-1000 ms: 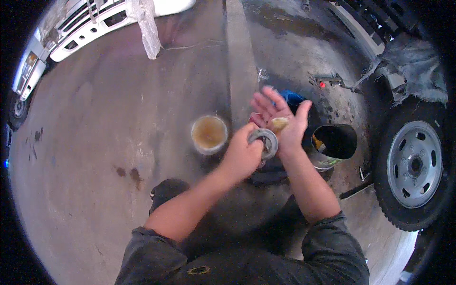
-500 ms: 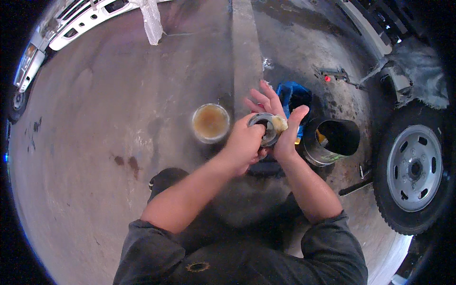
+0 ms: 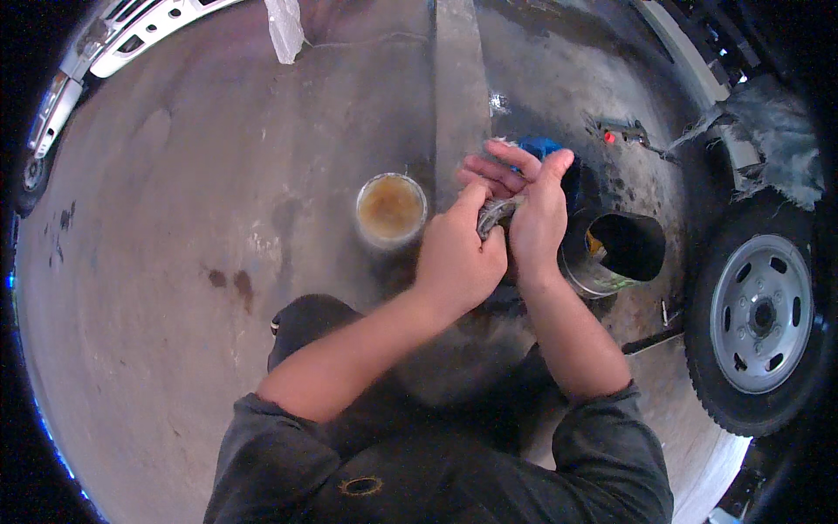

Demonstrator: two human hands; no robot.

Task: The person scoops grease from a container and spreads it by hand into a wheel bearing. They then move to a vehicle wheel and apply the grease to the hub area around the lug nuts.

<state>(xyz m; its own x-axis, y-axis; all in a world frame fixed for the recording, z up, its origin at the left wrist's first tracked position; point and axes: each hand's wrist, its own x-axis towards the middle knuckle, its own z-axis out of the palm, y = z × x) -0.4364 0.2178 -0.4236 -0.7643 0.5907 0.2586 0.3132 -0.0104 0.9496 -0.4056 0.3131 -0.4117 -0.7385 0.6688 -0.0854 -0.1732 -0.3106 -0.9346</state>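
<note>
My left hand point(image 3: 460, 262) is wrapped round a ring-shaped metal bearing point(image 3: 496, 218), gripping it near its rim and pressing its edge against my other palm. My right hand point(image 3: 537, 210) is turned palm up, fingers stretched out and thumb apart. Any grease in that palm is mostly hidden behind the bearing now. To the left of my hands stands a round tub point(image 3: 391, 210) of cloudy brown liquid. Just right of my right wrist is an open, dark-mouthed can point(image 3: 624, 249) with something yellow inside.
A wheel with a grey rim point(image 3: 761, 314) stands at the right, beneath a ragged cloth point(image 3: 777, 144). A blue bag point(image 3: 541, 147) lies beyond my hands. Tools with a red part point(image 3: 610, 137) rest farther off. At far left is a white vehicle bumper point(image 3: 144, 35).
The bearing has tipped from showing its round opening to lying edge-on against my right palm. My left hand has turned over it, and the pale grease is now hidden.
</note>
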